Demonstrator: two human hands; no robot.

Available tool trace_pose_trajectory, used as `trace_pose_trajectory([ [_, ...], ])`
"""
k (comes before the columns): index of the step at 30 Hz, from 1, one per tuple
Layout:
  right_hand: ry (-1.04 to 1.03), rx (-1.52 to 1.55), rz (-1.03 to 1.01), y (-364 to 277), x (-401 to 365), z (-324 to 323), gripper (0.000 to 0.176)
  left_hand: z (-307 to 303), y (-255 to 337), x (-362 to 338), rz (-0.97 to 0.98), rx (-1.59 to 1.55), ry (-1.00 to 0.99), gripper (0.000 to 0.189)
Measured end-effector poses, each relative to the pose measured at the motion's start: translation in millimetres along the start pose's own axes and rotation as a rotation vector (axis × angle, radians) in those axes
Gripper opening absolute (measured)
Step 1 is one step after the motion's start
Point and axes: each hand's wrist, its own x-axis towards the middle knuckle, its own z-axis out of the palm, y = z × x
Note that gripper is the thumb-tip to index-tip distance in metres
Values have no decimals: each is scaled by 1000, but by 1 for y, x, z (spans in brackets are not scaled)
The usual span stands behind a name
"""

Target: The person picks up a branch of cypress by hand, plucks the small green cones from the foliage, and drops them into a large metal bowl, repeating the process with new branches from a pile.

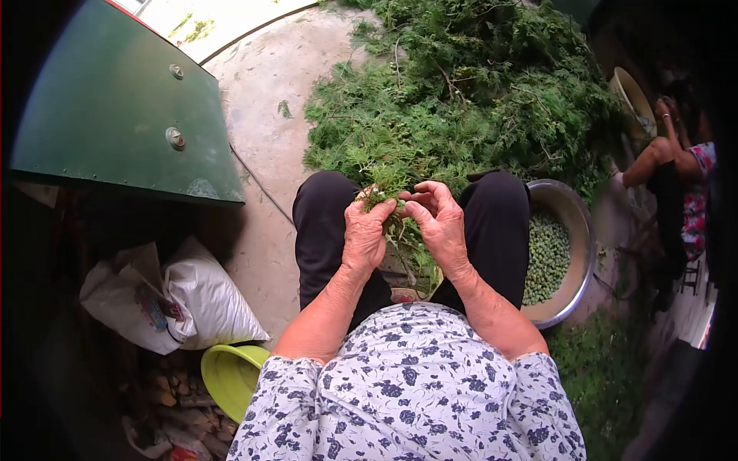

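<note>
My left hand (pixel 364 233) and my right hand (pixel 438 223) meet above my knees, both closed on a green leafy sprig (pixel 382 196). The sprig's foliage sticks up between the fingers and its stems hang down between my legs. Ahead lies a big heap of the same green branches (pixel 461 92) on the concrete floor. To my right a metal bowl (pixel 578 230) holds many small green seeds (pixel 547 257).
A green metal door (pixel 115 107) stands open at the left. Below it lie white sacks (pixel 192 296) and a yellow-green plastic basin (pixel 227 376). Another person (pixel 680 177) sits at the right edge with a raised hand. Grass grows at lower right.
</note>
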Motion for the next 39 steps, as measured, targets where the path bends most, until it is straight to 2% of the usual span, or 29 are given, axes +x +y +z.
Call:
trace_pose_trajectory([
  [1,-78,157,106,-1,1,1,26,1,0,0,-3,2,-1,21],
  [5,-138,357,235,6,5,-1,30,1,-2,0,4,40,-44,23],
  [15,-93,426,207,6,2,2,30,4,-4,1,23,52,29,18],
  [18,-83,561,212,7,1,-2,26,3,-2,1,-20,47,37,14],
  [20,-37,705,340,10,4,-8,21,0,0,0,-45,75,7,13],
  [21,-66,789,338,9,5,-12,18,-1,1,0,-70,105,-22,11],
  [26,-70,770,288,9,10,-17,16,2,4,-2,-105,37,-20,8],
  [28,-81,645,261,8,8,-16,16,2,5,-2,-104,28,-35,9],
  [31,-93,727,289,3,9,-14,16,0,6,-3,-127,9,-34,9],
  [33,-99,713,315,-1,10,-16,16,0,6,-3,-126,66,-91,9],
  [38,-96,675,350,-3,8,-18,14,0,5,-3,-115,67,-84,9],
  [39,-100,531,302,1,8,-20,14,-1,6,-3,-124,46,-80,10],
])
